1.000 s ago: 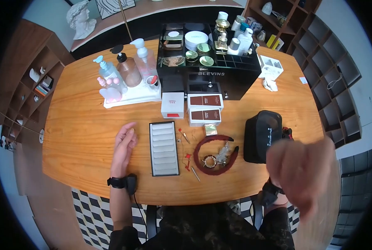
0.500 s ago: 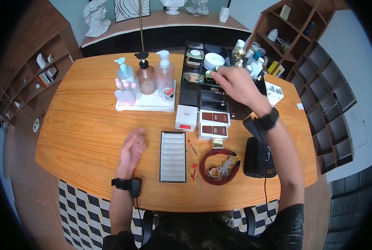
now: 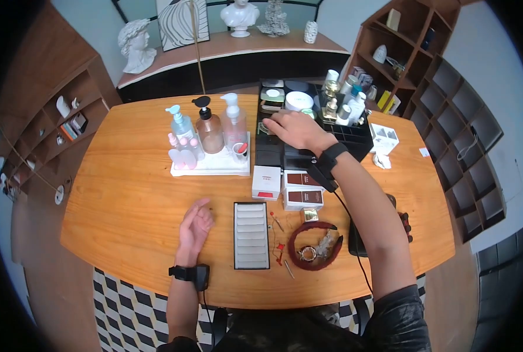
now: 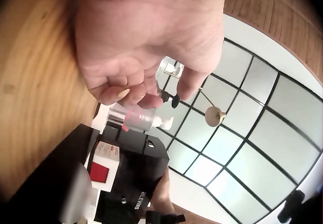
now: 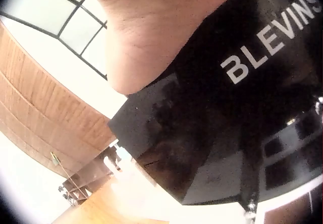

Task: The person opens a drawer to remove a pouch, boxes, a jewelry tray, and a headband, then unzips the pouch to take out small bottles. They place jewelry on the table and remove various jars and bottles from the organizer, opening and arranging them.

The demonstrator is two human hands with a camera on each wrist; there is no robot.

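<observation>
My right hand (image 3: 301, 130) reaches over the front left part of the black cosmetics organizer (image 3: 355, 138), its fingertips down at a patterned compact (image 3: 264, 128) in the corner compartment. Whether the fingers grip the compact, I cannot tell. In the right wrist view only the base of the hand (image 5: 156, 32) shows, close by the organizer's lettered front (image 5: 212, 113). On the table, palm turned inward and fingers loosely curled, rests my left hand (image 3: 195, 226), holding nothing. To its right lies a ring tray (image 3: 251, 234) with pale padded rows in a black frame.
Pump bottles (image 3: 210, 132) stand on a white tray (image 3: 214, 166) at the back left. Small boxes (image 3: 266, 182) sit before the organizer. Nearer lie a dark red headband (image 3: 294, 249), a watch (image 3: 307, 253) and a gold-topped box (image 3: 310, 215). A black case (image 3: 358, 237) is partly under the right forearm.
My right hand swung from the right front of the table up to the organizer, then moved left along it to the patterned compact. My left hand stayed resting; the head view shifted.
</observation>
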